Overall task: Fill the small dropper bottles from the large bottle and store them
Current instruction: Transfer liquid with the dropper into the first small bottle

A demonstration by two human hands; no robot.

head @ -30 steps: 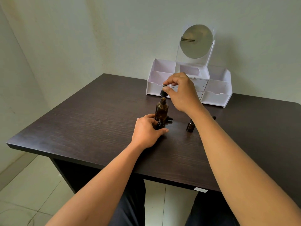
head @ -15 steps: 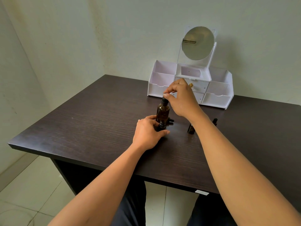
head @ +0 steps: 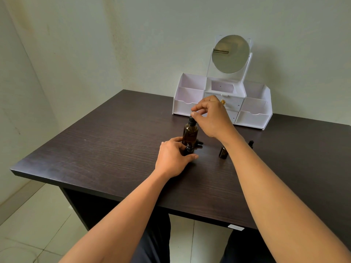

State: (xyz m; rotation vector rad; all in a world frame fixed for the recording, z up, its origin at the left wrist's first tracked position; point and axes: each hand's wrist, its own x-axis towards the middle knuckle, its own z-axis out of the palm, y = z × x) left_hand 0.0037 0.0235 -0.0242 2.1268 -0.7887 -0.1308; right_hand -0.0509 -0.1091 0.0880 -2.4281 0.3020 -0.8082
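Observation:
A large amber bottle (head: 190, 133) stands upright mid-table. Its black dropper cap (head: 191, 120) sits on the neck, pinched by the fingertips of my right hand (head: 211, 117). Just in front of it, my left hand (head: 173, 158) grips a small amber dropper bottle (head: 189, 149) standing uncapped on the table. A second small amber bottle (head: 222, 152) stands to the right, partly hidden by my right forearm. Two loose black caps lie on the table: one cap (head: 199, 143) behind the large bottle, the other cap (head: 251, 143) right of my forearm.
A white organiser (head: 252, 118) with open compartments, small drawers and a round mirror (head: 230, 54) stands at the back of the dark wooden table (head: 106, 141), against the wall. The table's near edge runs just above my lap.
My right hand has lowered the dropper cap from above the large bottle down onto its neck. My left hand has kept hold of the small bottle.

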